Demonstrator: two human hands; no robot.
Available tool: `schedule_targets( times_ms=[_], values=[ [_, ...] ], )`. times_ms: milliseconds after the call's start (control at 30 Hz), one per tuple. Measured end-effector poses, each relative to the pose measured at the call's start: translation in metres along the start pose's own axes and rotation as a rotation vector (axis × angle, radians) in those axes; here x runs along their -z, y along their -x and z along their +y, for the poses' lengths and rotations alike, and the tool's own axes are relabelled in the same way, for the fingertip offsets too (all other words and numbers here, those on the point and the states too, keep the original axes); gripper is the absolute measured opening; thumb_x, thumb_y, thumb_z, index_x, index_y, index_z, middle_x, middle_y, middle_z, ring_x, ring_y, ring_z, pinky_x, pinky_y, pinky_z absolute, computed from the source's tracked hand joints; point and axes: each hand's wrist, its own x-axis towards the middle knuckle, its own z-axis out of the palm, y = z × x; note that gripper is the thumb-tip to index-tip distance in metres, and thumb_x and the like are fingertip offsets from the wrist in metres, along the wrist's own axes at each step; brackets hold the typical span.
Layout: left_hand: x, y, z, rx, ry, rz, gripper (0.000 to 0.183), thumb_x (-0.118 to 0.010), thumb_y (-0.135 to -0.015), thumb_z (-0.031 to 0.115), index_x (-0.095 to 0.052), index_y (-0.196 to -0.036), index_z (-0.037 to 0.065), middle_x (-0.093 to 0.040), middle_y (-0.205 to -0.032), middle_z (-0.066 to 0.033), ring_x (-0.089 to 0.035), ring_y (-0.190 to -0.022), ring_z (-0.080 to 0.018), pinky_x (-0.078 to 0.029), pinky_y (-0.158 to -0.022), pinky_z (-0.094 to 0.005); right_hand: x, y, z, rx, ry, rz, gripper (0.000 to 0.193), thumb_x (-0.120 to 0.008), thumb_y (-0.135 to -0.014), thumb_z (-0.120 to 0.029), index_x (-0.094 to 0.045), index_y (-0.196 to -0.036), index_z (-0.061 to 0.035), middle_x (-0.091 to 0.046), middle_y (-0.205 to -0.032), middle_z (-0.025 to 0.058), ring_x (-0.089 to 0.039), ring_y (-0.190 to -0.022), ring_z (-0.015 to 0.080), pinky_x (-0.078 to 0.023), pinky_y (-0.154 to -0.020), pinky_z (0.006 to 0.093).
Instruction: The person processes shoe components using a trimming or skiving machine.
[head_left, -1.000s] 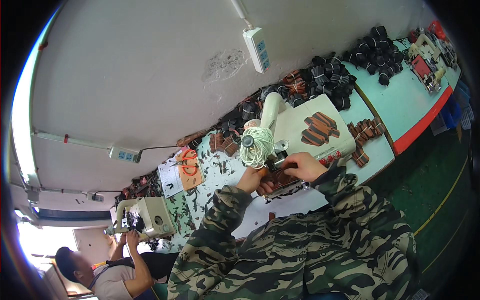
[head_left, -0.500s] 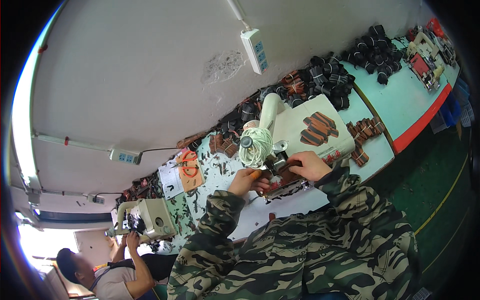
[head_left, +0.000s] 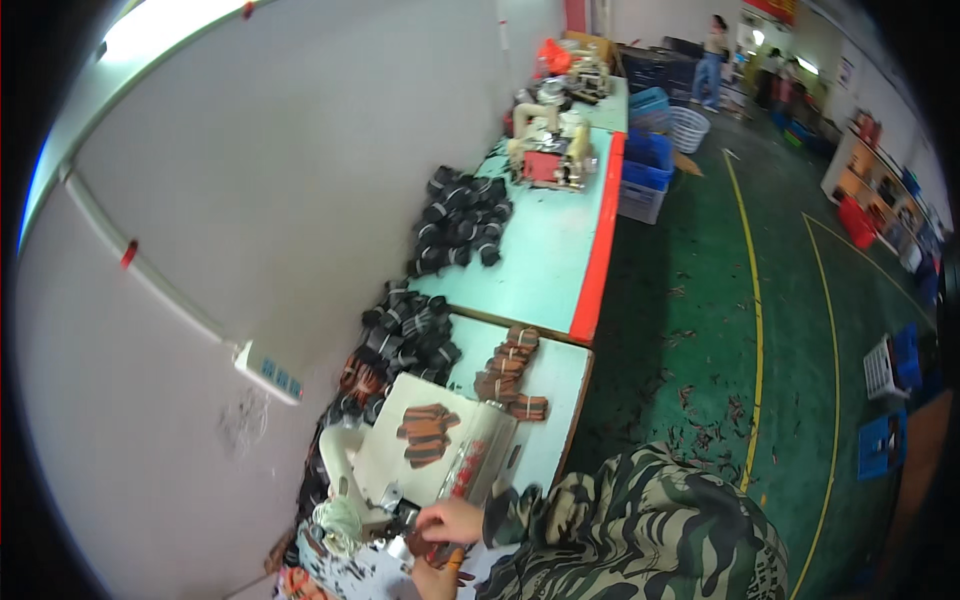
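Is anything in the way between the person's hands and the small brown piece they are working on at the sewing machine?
Nothing visible. The right hand is already on the small brown piece at the front of the sewing machine, and the left hand is right beside it at the lower edge. The exact grip is too small to tell.
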Motion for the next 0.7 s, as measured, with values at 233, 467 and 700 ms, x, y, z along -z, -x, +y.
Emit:
schedule_targets(
  times_ms=[233, 467, 700],
  values=[
    [-0.023, -0.028, -0.014, -0.417, 0.016, 0.19, 0.053, -0.075, -0.063, 0.014, -0.043, -0.104, -0.001, -0.055, -0.081, -0.0099, -0.056, -0.069, -0.0141, -0.048, -0.05, -0.0242, -0.002, 0.02, -0.005, -0.018, 0.097, -0.009, 0.036, -0.061, -0.073, -0.025, -0.056, -0.1, -0.0015, -0.06, -0.093, 0.0137, -0.058, -0.088, 0.0257, -0.044, -0.077, 0.032],
    [-0.014, -0.018, 0.005, -0.364, -0.082, 0.211, 0.049, -0.07, -0.061, 0.005, -0.043, -0.101, -0.001, -0.058, -0.081, -0.0108, -0.058, -0.071, -0.0186, -0.048, -0.063, -0.031, -0.001, 0.011, -0.015, 0.072, 0.075, -0.043, 0.038, -0.064, -0.063, -0.024, -0.057, -0.091, 0.0006, -0.061, -0.082, 0.0151, -0.059, -0.076, 0.0263, -0.045, -0.07, 0.0335],
    [-0.015, -0.007, 0.023, -0.426, -0.23, 0.279, 0.042, -0.068, -0.06, 0.004, -0.046, -0.095, 0.001, -0.061, -0.079, -0.0121, -0.061, -0.072, -0.0237, -0.048, -0.066, -0.0311, -0.001, 0.01, -0.025, 0.08, 0.143, -0.034, 0.04, -0.065, -0.065, -0.029, -0.057, -0.092, -0.0011, -0.06, -0.08, 0.0145, -0.058, -0.075, 0.0261, -0.044, -0.068, 0.0333]
  ],
)
